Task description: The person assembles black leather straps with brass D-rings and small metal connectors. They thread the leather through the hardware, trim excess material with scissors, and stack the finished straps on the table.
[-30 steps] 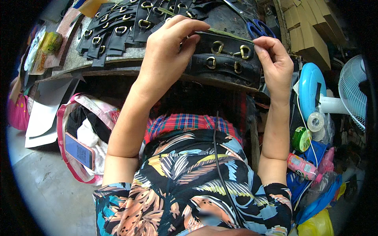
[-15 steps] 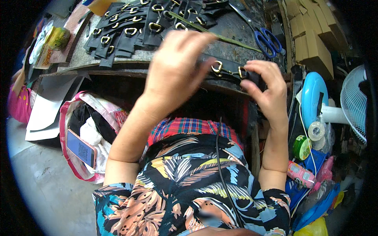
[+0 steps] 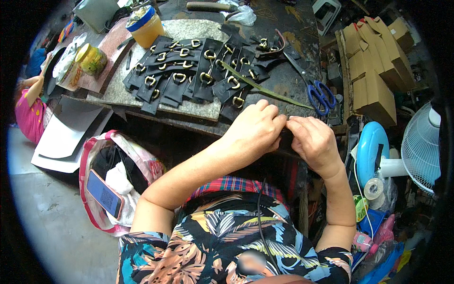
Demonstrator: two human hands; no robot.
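Close together at the table's front edge, my left hand (image 3: pixel 257 128) and my right hand (image 3: pixel 314 143) are both closed, with fingertips nearly meeting. Whatever sits between their fingers is hidden. Just beyond my left hand, several black straps (image 3: pixel 172 97) with gold-coloured D-shaped rings (image 3: pixel 179 77) lie in overlapping rows. A long green strip (image 3: pixel 265 88) slants across the straps toward blue-handled scissors (image 3: pixel 322 98), which lie past my right hand.
A lidded jar of amber contents (image 3: pixel 145 29) and a yellow-lidded jar (image 3: pixel 91 60) stand at the back left. Cardboard pieces (image 3: pixel 376 94) and a white fan (image 3: pixel 421 151) are on the right. Below left, a bag (image 3: pixel 92 208) holds a phone (image 3: pixel 104 193). A person in pink (image 3: pixel 29 113) is at far left.
My left hand has come down and right to meet my right hand, and its fingers have closed. The ringed black strap seen at my right fingers is now hidden. The view has shifted, showing more tabletop.
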